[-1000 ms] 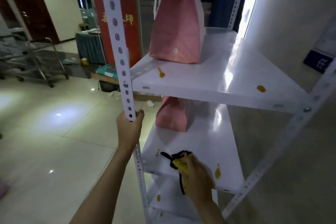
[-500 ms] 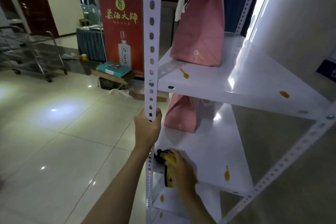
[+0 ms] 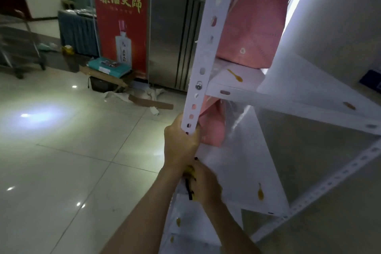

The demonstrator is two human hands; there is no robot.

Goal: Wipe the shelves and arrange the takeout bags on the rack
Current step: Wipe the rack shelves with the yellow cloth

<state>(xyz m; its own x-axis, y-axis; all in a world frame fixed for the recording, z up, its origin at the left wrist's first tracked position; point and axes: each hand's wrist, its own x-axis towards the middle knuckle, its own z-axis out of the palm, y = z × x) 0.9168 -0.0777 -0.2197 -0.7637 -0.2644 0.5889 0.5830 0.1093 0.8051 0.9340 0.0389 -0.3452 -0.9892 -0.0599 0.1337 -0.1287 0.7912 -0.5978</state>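
Note:
A white metal rack (image 3: 233,90) stands in front of me with several shelves. One pink takeout bag (image 3: 255,27) stands on the upper shelf. A second pink bag (image 3: 213,128) sits on the shelf below (image 3: 243,167), partly hidden by the post. My left hand (image 3: 181,146) grips the rack's front left post (image 3: 208,47). My right hand (image 3: 203,183) holds a yellow and black cloth (image 3: 189,179) at that lower shelf's front left corner. Yellow-brown stains mark the shelves, such as the stain (image 3: 260,192) near the front edge and the stain (image 3: 235,75) on the upper shelf.
A grey wall (image 3: 340,16) runs along the rack's right side. A red banner (image 3: 121,16) and a steel cabinet (image 3: 177,37) stand behind on the left. Boxes and cardboard (image 3: 111,70) lie on the tiled floor (image 3: 61,161). A metal cart (image 3: 16,47) stands far left.
My view has swung to the right and closer to the rack. My right hand has slid the cloth left, from mid-shelf to the front left corner. My left hand keeps its grip on the post.

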